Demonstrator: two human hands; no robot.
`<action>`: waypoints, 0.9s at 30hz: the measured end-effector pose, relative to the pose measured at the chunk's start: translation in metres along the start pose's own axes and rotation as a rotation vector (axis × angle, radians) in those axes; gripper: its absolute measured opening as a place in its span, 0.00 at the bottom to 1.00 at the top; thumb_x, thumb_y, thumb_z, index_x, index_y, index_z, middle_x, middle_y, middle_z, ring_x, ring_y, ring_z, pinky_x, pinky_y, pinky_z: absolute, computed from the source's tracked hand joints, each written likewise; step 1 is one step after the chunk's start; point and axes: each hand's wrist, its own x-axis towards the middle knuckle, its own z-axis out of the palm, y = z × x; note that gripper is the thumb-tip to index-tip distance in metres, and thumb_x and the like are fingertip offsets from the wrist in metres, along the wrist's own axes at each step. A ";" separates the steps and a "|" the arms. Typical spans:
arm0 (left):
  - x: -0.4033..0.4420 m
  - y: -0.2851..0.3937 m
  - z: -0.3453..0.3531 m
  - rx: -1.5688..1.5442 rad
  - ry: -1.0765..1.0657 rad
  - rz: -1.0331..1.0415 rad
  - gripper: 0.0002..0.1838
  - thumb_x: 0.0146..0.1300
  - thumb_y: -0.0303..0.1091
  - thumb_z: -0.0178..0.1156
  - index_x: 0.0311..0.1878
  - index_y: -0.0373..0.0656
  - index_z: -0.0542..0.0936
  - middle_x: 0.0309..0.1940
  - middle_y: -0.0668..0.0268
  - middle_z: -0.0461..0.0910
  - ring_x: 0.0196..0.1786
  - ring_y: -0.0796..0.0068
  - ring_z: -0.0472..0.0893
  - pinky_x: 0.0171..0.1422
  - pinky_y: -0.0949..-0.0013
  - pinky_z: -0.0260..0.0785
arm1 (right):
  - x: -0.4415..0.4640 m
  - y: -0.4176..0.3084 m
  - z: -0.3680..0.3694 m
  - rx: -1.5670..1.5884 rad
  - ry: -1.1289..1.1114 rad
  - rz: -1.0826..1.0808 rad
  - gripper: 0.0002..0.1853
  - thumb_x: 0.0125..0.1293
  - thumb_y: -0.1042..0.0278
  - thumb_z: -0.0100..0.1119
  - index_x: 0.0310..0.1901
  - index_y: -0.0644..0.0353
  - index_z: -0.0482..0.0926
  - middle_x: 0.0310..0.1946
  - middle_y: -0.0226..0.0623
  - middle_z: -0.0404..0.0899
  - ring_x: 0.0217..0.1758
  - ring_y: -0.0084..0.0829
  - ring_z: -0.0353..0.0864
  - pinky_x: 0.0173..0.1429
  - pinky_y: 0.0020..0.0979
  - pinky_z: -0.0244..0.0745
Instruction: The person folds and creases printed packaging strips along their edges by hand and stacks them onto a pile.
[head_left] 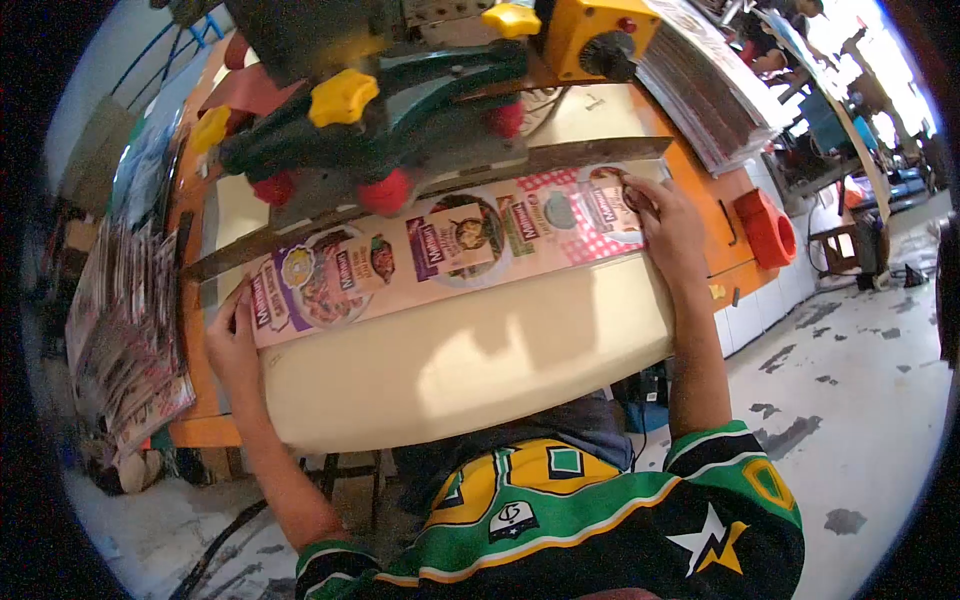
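Indoors, hands (450,265) on printed strip (420,245), orange worktable (205,432), patchy floor (840,400)

"What runs off the top?"
"The machine (440,95) and the yellow box (590,35). The marks on the box's dial (607,55) are too small to tell."
"Can you read the printed strip (400,240)?"
"Not its smallest print, and the right hand (675,225) covers a bit of one end."
"The left-hand stack (125,330)?"
"Blurred, like the co-worker (766,60) at upper right."
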 end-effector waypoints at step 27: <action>-0.003 0.005 0.000 -0.032 0.077 -0.016 0.15 0.73 0.43 0.59 0.56 0.51 0.87 0.40 0.50 0.87 0.38 0.60 0.87 0.45 0.65 0.76 | 0.002 -0.014 -0.006 0.056 -0.056 -0.017 0.13 0.72 0.65 0.61 0.54 0.58 0.85 0.39 0.45 0.81 0.41 0.36 0.81 0.49 0.33 0.73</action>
